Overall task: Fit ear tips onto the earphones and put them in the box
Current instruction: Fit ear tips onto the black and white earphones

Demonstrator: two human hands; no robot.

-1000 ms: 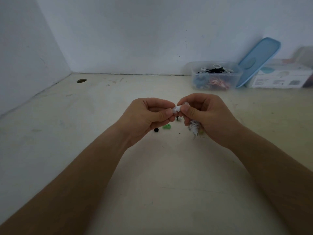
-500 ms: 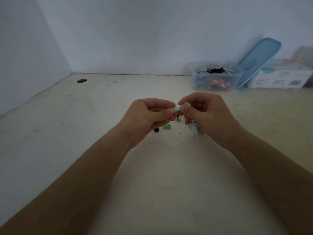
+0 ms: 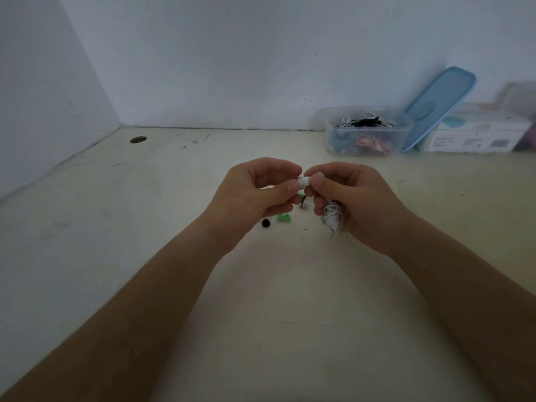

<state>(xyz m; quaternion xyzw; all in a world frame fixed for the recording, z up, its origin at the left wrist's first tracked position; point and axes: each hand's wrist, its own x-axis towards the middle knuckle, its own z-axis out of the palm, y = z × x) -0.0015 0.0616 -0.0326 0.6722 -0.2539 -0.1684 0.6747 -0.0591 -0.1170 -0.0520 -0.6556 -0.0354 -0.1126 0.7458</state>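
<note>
Two bare hands meet above the middle of the pale tabletop (image 3: 116, 227), fingertips nearly touching. The left hand (image 3: 255, 192) pinches a small white ear tip (image 3: 303, 182) between thumb and forefinger, its grip closed on that piece. The right hand (image 3: 356, 198) has its grip clenched around a white earphone (image 3: 318, 176), thumb and forefinger holding the bud right against the ear tip; whether the tip is already seated on the bud cannot be told, since the fingers cover the joint. A bundled white cable (image 3: 332, 217) hangs out of the bottom of the right fist, its loose end dangling just over the tabletop. Under and between the hands lie loose pieces on the tabletop: a black ear tip (image 3: 265, 223), a green ear tip (image 3: 283, 218) just beside it, and another small piece with green and black parts (image 3: 304, 200), partly hidden behind the left fingers. Well away, at the far right against the wall, stands a clear plastic box (image 3: 368, 132) holding tangled earphones in black, white and other colours. Its blue lid (image 3: 439, 107) leans tilted against the wall beside it, and a white carton (image 3: 478, 134) sits just to the right. A round hole (image 3: 138, 139) shows in the tabletop near the far left corner.
</note>
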